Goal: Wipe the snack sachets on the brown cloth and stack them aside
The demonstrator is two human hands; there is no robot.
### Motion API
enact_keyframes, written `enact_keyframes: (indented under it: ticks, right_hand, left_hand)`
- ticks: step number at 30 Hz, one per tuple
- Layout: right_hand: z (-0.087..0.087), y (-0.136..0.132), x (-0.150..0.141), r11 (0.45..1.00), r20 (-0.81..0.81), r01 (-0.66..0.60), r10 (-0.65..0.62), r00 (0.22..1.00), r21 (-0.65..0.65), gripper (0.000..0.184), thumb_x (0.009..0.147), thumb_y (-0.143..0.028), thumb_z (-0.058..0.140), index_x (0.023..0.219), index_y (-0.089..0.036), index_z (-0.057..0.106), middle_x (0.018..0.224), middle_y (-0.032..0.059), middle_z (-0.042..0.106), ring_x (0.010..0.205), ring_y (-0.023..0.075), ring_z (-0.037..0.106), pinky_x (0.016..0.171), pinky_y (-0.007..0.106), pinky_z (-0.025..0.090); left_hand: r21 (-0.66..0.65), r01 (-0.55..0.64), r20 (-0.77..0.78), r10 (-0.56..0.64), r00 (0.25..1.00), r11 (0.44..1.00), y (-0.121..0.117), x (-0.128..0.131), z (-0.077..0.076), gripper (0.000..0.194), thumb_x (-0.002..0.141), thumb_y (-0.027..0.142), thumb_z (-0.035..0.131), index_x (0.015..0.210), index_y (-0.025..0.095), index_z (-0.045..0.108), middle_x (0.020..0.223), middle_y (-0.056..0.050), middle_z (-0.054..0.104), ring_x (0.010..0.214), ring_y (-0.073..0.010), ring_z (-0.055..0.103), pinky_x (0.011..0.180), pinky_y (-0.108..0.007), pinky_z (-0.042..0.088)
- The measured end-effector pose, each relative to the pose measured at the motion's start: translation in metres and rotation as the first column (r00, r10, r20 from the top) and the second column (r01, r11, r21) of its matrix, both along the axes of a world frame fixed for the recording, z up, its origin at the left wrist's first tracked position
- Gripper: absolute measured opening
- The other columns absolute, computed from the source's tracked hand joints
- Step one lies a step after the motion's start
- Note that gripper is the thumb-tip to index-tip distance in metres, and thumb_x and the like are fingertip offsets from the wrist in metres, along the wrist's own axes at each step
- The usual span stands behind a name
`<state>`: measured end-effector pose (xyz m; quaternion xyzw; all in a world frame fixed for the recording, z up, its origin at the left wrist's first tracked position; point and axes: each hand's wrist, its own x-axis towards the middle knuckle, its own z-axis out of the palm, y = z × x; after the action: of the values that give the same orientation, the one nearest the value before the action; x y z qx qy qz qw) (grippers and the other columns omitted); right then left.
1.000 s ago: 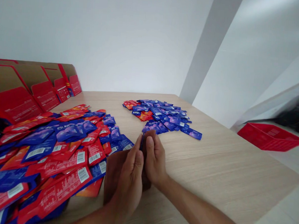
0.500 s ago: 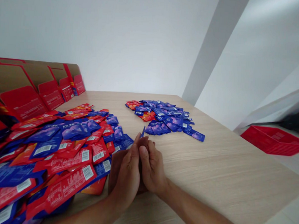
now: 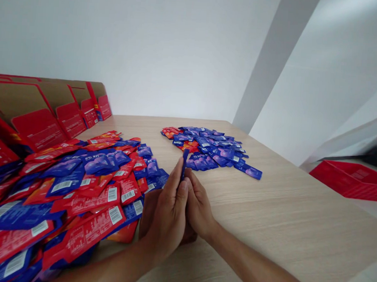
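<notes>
So, clock directions here go from the two hands, 12 being straight ahead. Left hand (image 3: 169, 212) and right hand (image 3: 201, 207) are palm to palm near the front of the tabletop (image 3: 273, 214), with a slim blue packet (image 3: 185, 160) standing up between them, edge toward the camera. Left fingers are pretty straight and close together, pressed in on the packet. The right ones close in from the other side, but their tips are mostly tucked out of sight, so I can't tell exactly how they bend. There's also a brown piece (image 3: 148, 208) around and under the hands, with a bit poking up beside the packet; too covered to say what it is.

Big messy heap of red and blue packets (image 3: 98, 201) at 9 to 10 o'clock, lots of them barcode side up, its near edge just beside the brown piece. Smaller heap (image 3: 214, 144) at about 1 o'clock, mostly blue with some red and orange at its left side, and one blue packet (image 3: 252, 172) sticking out at its right end. Open red cartons (image 3: 37, 129) with brown insides are lined up at 10 o'clock, behind the big heap. Past the right edge of the tabletop, around 2 to 3 o'clock, there's a red bin (image 3: 345, 180).
</notes>
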<state>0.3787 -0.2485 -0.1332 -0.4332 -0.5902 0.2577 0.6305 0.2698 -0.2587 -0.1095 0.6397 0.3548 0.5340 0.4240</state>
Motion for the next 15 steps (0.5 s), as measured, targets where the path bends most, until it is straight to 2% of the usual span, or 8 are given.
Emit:
enact_keyframes:
  ticks: [3,6,8,9,11,13,14,15]
  right_hand:
    - [0.005,-0.008,-0.002,0.984,0.05,-0.181,0.181,0.982,-0.007,0.033,0.113,-0.05,0.046,0.106,-0.026,0.068,0.097,0.0016,0.072,0.092,0.0213,0.067,0.092,0.036,0.055]
    - [0.008,-0.016,-0.004,0.922,0.2,-0.385,0.384,0.901,-0.036,0.033,0.113,-0.047,0.044,0.096,-0.026,0.062,0.086,-0.0002,0.066,0.083,0.0195,0.061,0.083,0.033,0.052]
    - [0.01,-0.019,-0.006,0.894,0.347,-0.446,0.432,0.832,-0.045,0.036,0.113,-0.047,0.044,0.085,-0.026,0.055,0.08,-0.0007,0.062,0.077,0.0187,0.056,0.075,0.032,0.049]
    - [0.01,-0.02,-0.007,0.891,0.405,-0.452,0.428,0.808,-0.04,0.038,0.113,-0.047,0.044,0.081,-0.026,0.051,0.079,-0.0011,0.06,0.074,0.0182,0.054,0.073,0.031,0.046]
    - [0.011,-0.021,-0.008,0.89,0.457,-0.454,0.422,0.783,-0.044,0.039,0.113,-0.045,0.043,0.078,-0.027,0.044,0.074,-0.003,0.055,0.069,0.0169,0.05,0.069,0.03,0.042]
    - [0.012,-0.02,-0.008,0.887,0.451,-0.456,0.437,0.778,-0.072,0.038,0.113,-0.043,0.042,0.078,-0.028,0.039,0.07,-0.005,0.05,0.065,0.0158,0.046,0.066,0.03,0.039]
    - [0.012,-0.019,-0.008,0.884,0.446,-0.459,0.445,0.777,-0.082,0.038,0.113,-0.043,0.041,0.078,-0.028,0.038,0.07,-0.0055,0.049,0.064,0.0156,0.045,0.066,0.03,0.038]
    - [0.012,-0.019,-0.008,0.881,0.444,-0.465,0.454,0.773,-0.09,0.038,0.113,-0.042,0.042,0.078,-0.028,0.037,0.07,-0.0056,0.048,0.064,0.0156,0.044,0.066,0.03,0.037]
  left_hand:
    - [-0.029,-0.002,0.049,0.003,0.999,1.0,0.014,-0.01,0.005,0.048,0.114,0.045,0.053,0.16,0.032,0.057,0.165,-0.002,0.054,0.157,-0.0258,0.045,0.132,-0.041,0.029]
    - [-0.153,-0.036,0.064,0.046,0.997,0.987,0.026,-0.026,0.015,0.051,0.111,0.05,0.057,0.156,0.028,0.061,0.149,-0.008,0.068,0.138,-0.0315,0.064,0.123,-0.047,0.044]
    - [-0.152,-0.105,0.04,0.112,0.993,0.983,0.036,-0.043,0.025,0.051,0.108,0.052,0.059,0.152,0.027,0.065,0.141,-0.009,0.073,0.125,-0.0323,0.071,0.116,-0.048,0.05]
    - [-0.113,-0.142,0.02,0.145,0.989,0.983,0.042,-0.055,0.031,0.05,0.106,0.051,0.061,0.15,0.028,0.067,0.14,-0.007,0.073,0.125,-0.0317,0.071,0.117,-0.046,0.05]
    - [0.065,-0.233,-0.068,0.237,0.969,0.97,0.058,-0.088,0.043,0.05,0.103,0.052,0.064,0.144,0.025,0.072,0.144,-0.005,0.071,0.135,-0.0299,0.065,0.126,-0.039,0.039]
    - [0.31,-0.275,-0.24,0.355,0.903,0.91,0.078,-0.129,0.057,0.058,0.102,0.055,0.061,0.15,0.022,0.066,0.155,-0.004,0.063,0.148,-0.0304,0.054,0.13,-0.037,0.028]
    - [0.41,-0.253,-0.402,0.422,0.813,0.876,0.088,-0.151,0.064,0.061,0.107,0.055,0.052,0.157,0.021,0.059,0.16,-0.001,0.058,0.152,-0.0313,0.048,0.13,-0.04,0.025]
    - [0.468,-0.221,-0.575,0.485,0.659,0.856,0.1,-0.174,0.07,0.064,0.11,0.055,0.038,0.163,0.02,0.049,0.164,0.002,0.051,0.155,-0.0341,0.043,0.128,-0.045,0.024]
